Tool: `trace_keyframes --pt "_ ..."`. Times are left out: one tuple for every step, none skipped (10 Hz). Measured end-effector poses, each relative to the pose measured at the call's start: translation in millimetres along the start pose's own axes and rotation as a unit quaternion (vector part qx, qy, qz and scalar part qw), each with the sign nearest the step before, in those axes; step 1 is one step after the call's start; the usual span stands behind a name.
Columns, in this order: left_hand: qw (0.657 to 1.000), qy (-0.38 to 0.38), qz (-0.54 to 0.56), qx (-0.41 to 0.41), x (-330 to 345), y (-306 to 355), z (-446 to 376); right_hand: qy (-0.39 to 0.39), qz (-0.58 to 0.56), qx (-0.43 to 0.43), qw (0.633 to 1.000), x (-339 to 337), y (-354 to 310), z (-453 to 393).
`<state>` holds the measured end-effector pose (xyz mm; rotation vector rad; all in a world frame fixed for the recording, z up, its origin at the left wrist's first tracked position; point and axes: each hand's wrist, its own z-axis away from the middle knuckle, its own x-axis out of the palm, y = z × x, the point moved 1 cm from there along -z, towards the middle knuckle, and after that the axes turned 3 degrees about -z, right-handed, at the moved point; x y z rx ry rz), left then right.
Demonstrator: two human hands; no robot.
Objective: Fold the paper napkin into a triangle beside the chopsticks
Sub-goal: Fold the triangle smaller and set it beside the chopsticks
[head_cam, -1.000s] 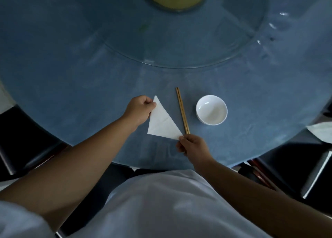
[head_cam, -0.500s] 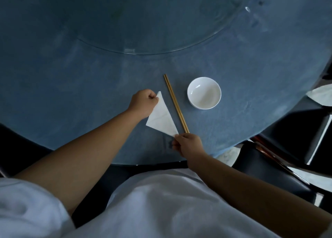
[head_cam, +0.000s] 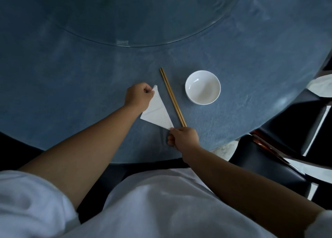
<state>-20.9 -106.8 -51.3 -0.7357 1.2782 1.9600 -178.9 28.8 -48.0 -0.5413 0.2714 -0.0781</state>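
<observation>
While pinched flat: white triangular paper napkin (head_cam: 157,112)

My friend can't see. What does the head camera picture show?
Two hands, left hand and right hand, pinch opposite corners of a white triangle napkin on a blue table. Chopsticks lie beside it, then a white bowl.

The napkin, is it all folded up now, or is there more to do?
Nearly finished. The napkin is already a triangle, lying on the table just left of the chopsticks, with a small gap between them. The left hand pinches its far corner and the right hand pinches its near corner. What looks left is letting go, maybe after a last nudge. The bowl sits on the chopsticks' other side.
</observation>
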Motion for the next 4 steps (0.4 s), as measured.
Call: trace_keyframes --pt "1.0 0.006 -0.001 -0.004 2.5 -0.8 -0.9 0.0 0.014 0.0 1.0 -1.9 -0.2 0.2" --pt "0.999 0.008 -0.031 0.005 2.3 -1.6 0.9 0.0 0.054 -0.002 0.999 -5.4 -4.1 1.6" --pt "0.999 0.017 -0.041 0.03 4.1 -6.0 0.2 -0.025 0.072 0.011 0.997 -7.9 -7.3 2.8" --pt "0.999 0.027 -0.015 0.032 -0.3 -5.3 3.7 -0.07 0.048 0.057 0.995 -14.8 -9.0 7.7"
